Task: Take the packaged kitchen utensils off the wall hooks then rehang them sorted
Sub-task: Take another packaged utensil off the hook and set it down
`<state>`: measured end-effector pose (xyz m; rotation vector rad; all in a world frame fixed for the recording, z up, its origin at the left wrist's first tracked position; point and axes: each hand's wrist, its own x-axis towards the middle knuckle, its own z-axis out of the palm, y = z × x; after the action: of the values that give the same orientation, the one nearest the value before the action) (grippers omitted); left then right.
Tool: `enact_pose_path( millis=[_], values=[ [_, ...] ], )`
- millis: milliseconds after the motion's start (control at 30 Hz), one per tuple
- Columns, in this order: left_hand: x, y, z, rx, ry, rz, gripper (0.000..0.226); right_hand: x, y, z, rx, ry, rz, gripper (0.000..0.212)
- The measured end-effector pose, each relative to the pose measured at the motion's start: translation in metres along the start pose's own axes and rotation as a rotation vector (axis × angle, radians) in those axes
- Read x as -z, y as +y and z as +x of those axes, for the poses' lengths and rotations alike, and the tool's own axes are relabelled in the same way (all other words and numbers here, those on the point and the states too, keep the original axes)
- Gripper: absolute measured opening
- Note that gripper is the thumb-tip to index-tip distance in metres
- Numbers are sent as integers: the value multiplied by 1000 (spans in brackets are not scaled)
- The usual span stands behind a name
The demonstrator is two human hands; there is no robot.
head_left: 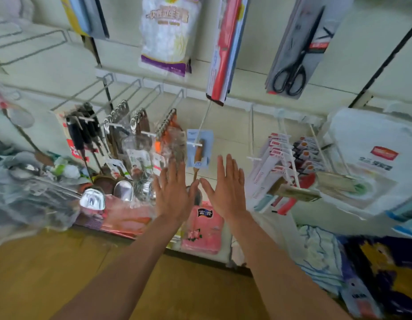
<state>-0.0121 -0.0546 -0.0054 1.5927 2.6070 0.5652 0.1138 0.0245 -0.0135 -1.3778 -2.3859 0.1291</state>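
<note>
My left hand (175, 192) and my right hand (225, 188) are held out flat, fingers spread, side by side in front of the wall, holding nothing. Just above them a blue-carded utensil with a wooden handle (199, 148) hangs alone on a hook. To its left, hooks carry packaged ladles and spoons (121, 144), black-handled utensils (83, 132) and an orange-carded pack (170, 137). Right of my hands hang red-and-white carded packs (275, 158) and dark carded packs (309, 155).
Higher on the wall hang carded scissors (295, 58), a red-and-blue pack (225, 47) and a white bag (168, 35). A large white bag (371, 158) hangs at right. Pink packs (203, 229) stand at the wall's foot. The wooden floor (61, 273) lies below.
</note>
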Motion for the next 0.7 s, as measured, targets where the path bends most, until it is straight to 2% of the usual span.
enact_pose_path(
  millis=[167, 333, 600, 700],
  values=[
    [-42, 7, 6, -57, 152, 28, 60, -26, 21, 19, 72, 125, 28, 84],
    [-84, 0, 14, -79, 209, -35, 55, -51, 28, 38, 161, 247, 34, 78],
    [-115, -8, 33, -12, 148, -171, 51, -77, 29, 60, 241, 388, 68, 58],
    [-112, -3, 44, 78, 105, -308, 50, -74, 18, 68, 193, 391, 218, 54]
  ],
)
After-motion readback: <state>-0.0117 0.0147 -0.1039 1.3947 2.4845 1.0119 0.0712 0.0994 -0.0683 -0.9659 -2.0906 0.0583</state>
